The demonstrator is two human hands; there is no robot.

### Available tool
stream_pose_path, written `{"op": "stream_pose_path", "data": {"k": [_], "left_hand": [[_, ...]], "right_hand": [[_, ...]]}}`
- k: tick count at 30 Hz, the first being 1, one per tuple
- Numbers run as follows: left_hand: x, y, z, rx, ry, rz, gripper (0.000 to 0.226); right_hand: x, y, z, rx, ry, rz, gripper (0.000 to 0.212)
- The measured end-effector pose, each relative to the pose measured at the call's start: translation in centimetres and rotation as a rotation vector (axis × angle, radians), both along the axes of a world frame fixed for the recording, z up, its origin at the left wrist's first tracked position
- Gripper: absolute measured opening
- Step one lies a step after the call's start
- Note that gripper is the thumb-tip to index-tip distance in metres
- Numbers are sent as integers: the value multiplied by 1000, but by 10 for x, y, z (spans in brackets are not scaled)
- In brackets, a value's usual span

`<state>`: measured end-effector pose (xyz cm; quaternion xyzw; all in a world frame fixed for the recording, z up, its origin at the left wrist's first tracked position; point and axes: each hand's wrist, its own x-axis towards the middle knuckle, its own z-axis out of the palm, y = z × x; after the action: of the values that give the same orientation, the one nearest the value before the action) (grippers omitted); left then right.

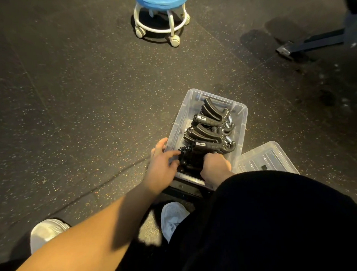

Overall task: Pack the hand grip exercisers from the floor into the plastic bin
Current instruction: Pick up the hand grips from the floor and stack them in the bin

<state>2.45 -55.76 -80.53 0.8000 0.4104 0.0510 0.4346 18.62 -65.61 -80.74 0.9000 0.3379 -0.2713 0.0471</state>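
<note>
Inside the near end of the clear plastic bin [241,112], the right hand [214,167] is clenched in a fist grip around the black exerciser [192,158] sitting closest to the person. You can't really see the fingers since they're curled down into the bin. Just left of it, the left hand [161,162] rests on the bin's near left corner, fingers loose and spread, the fingertips touching the ribbed knob end of that same exerciser, not really gripping anything.

Beyond the right hand, the rest of the hand grip exercisers [208,123] are lined up side by side in the bin, handles pointing up-left, metal springs toward the right wall. To the right of the right hand, a clear lid [264,158] lies flat on the floor [80,98], touching the bin's side. Nearer to the person than both hands are two white sneakers [173,217] and dark clothing. Far beyond the bin sits a rolling stool [161,15] with a blue seat.
</note>
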Motion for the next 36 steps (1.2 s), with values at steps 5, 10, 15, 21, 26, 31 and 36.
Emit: {"op": "stream_pose_path", "data": {"k": [5,10,15,21,26,31,36], "left_hand": [[-27,-2,6,-184,-253,24,51],[-32,-5,8,-442,-363,149,75],[-32,4,7,-463,-324,173,71],[-40,39,28,-421,-238,222,53],[-89,102,48,-295,-148,297,47],[-182,164,69,-246,-39,514,46],[-309,206,43,-178,217,746,53]], "right_hand": [[1,-7,-16,-3,291,-79,32],[5,-10,-21,36,325,-120,31],[9,-8,-14,44,376,-100,28],[7,3,45,46,452,-57,16],[-15,61,127,57,655,88,34],[-79,176,151,63,642,289,29],[-207,292,115,30,655,455,26]]}}
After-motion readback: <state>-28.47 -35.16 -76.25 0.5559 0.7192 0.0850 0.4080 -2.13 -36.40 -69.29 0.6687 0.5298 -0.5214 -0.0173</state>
